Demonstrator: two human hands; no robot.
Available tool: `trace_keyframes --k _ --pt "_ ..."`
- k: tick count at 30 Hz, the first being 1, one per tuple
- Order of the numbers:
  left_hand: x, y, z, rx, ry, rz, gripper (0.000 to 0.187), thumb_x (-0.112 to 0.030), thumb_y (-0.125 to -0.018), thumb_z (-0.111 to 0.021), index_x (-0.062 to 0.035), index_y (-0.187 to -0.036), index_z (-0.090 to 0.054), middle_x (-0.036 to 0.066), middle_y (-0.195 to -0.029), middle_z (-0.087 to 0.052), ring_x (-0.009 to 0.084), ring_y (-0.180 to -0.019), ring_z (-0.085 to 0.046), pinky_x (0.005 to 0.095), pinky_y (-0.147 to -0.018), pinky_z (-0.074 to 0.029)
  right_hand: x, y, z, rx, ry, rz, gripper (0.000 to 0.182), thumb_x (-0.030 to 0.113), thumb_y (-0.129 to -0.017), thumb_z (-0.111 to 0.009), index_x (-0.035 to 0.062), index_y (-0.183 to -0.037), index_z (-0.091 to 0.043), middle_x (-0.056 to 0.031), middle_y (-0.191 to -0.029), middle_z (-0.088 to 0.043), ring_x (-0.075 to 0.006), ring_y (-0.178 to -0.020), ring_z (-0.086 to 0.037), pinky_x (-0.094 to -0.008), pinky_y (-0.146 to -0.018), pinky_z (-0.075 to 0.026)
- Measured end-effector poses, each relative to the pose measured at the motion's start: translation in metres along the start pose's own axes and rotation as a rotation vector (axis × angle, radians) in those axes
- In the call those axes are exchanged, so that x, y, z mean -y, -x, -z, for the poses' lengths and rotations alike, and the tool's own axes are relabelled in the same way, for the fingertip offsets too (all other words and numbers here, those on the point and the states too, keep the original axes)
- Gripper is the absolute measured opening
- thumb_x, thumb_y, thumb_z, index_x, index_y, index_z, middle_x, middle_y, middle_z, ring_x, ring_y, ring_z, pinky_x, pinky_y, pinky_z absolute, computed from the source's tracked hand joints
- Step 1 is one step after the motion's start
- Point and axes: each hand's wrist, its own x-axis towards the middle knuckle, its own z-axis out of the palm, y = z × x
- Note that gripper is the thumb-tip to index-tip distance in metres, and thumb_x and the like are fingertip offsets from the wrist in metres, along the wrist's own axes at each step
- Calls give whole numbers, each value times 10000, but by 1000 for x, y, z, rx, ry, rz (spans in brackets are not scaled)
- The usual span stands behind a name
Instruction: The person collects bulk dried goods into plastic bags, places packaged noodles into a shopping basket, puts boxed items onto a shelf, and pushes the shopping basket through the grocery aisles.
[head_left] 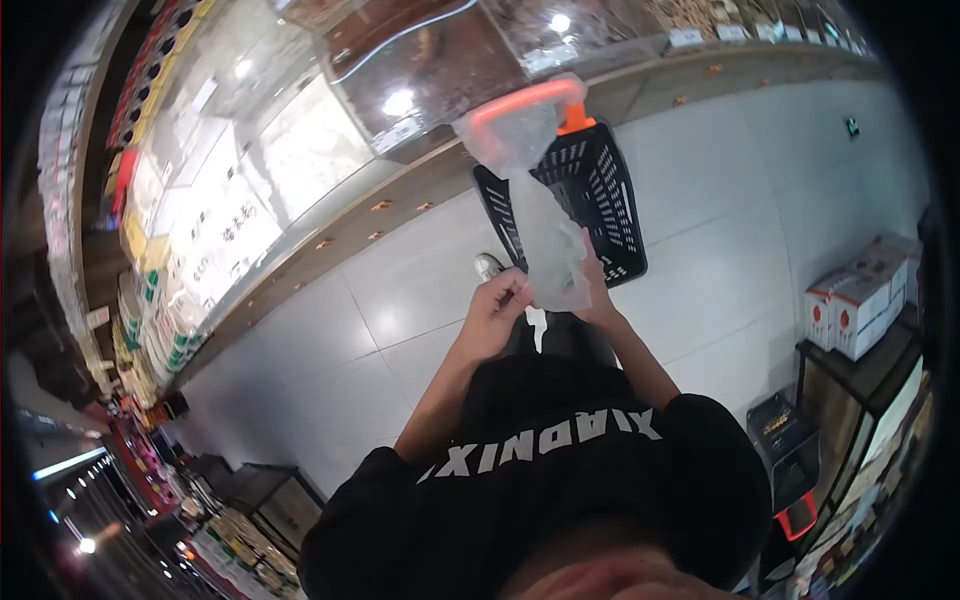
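Note:
In front of my body a thin translucent plastic bag point(553, 245) stretches out, its far end lying across the orange handle of a black shopping basket point(625, 215). My left hand point(499, 305) is closed, with thumb and fingertips pinched at the bag's near left edge. On the other side my right hand point(594, 285) holds the bag's right edge, its fingers partly hidden behind the plastic. Below the hands stands the basket, and slats show along its sides.
A long display counter point(400, 190) with bins of dry goods and price cards runs along the far side. White-and-red boxes point(860, 300) sit on a low cabinet at the right, near another dark basket point(783, 445). Shelves of goods line the left.

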Motion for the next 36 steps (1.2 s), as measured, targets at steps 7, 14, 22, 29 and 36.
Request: trace_keyframes --k 7,14,22,29,36 --pt "-57 75 21 59 449 -264 171 -159 -1016 -562 -41 -893 -555 -2 -827 -603 54 -722 -483 205 -655 -373 114 -28 -35 147 186 158 553 234 -798 -736 -6 -1267 -570 -145 -1187 -649 -255 -1077 -648 -364 -912 -500" --pt "-77 131 164 85 235 -549 226 -235 -1003 -546 -17 -1028 -600 46 -841 -602 128 -817 -578 293 -805 -471 187 -15 -120 -150 134 -72 380 279 -1027 -504 36 -1312 -565 -132 -1245 -610 -271 -1129 -586 -376 -978 -454" --pt "5 115 371 -247 461 -357 470 -390 -1041 -391 16 -1151 -600 87 -939 -653 183 -918 -624 343 -864 -496 354 -44 -178 -95 378 44 309 195 -1034 -519 10 -1270 -594 -158 -1211 -633 -300 -1085 -601 -402 -967 -444" --pt "27 162 353 267 1269 -249 588 -482 -1028 -395 16 -1302 -543 177 -1252 -624 295 -1167 -607 434 -1026 -480 445 -83 -252 63 332 363 237 167 -1001 -585 16 -1172 -650 -108 -1074 -669 -245 -1017 -611 -374 -889 -475" --pt "76 167 343 48 1404 -249 447 -349 -1030 -465 -44 -1353 -504 133 -1296 -588 276 -1174 -589 460 -1027 -478 439 -117 -320 192 97 196 220 184 -954 -658 39 -1119 -681 -99 -1004 -708 -238 -903 -671 -340 -835 -511"
